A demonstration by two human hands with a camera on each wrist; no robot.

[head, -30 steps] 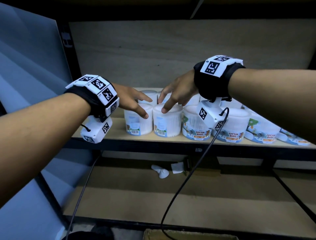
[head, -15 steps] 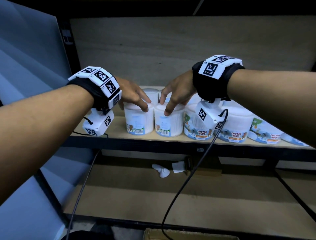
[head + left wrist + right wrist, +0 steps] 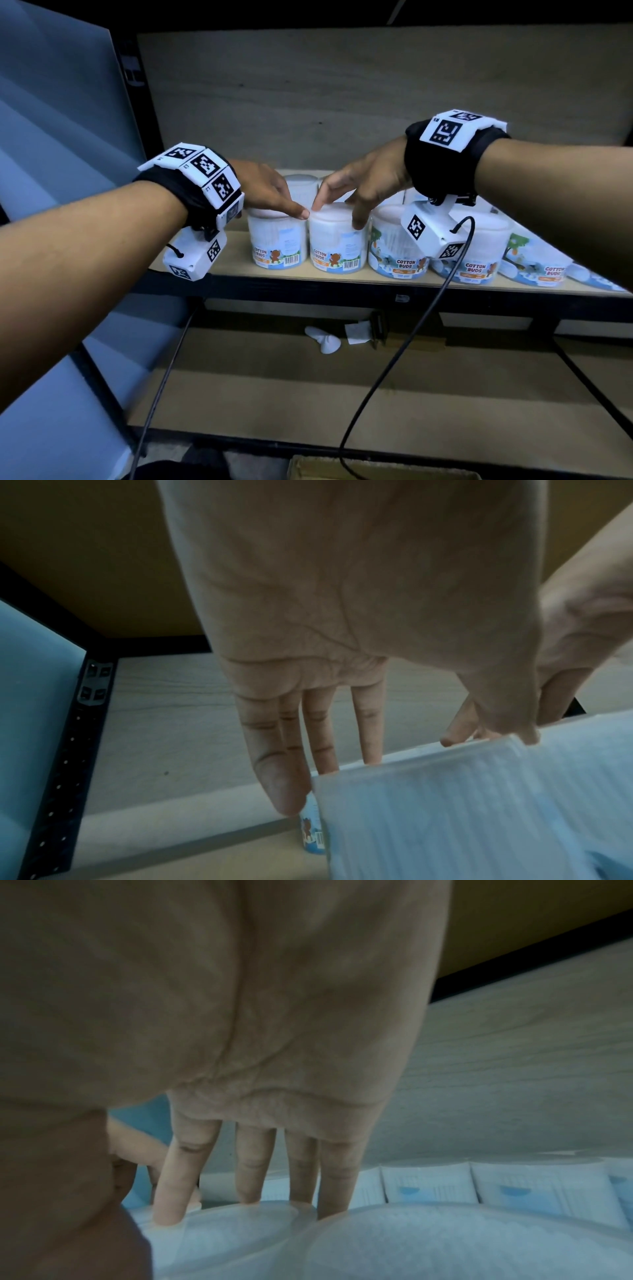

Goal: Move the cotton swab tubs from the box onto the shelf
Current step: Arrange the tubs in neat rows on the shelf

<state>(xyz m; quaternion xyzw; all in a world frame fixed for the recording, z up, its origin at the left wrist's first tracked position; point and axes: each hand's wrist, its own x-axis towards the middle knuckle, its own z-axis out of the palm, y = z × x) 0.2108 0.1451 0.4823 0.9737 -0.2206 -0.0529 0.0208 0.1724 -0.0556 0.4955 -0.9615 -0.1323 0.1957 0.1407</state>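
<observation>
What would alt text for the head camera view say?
Both hands, the left hand and right hand, rest fingertips on two cotton bud tubs in a row on a wooden shelf.

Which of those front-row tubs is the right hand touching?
The second tub from the left, barcode facing front. The right hand has fingers on its lid and thumb down its front; the left hand rests on the leftmost tub.
</observation>
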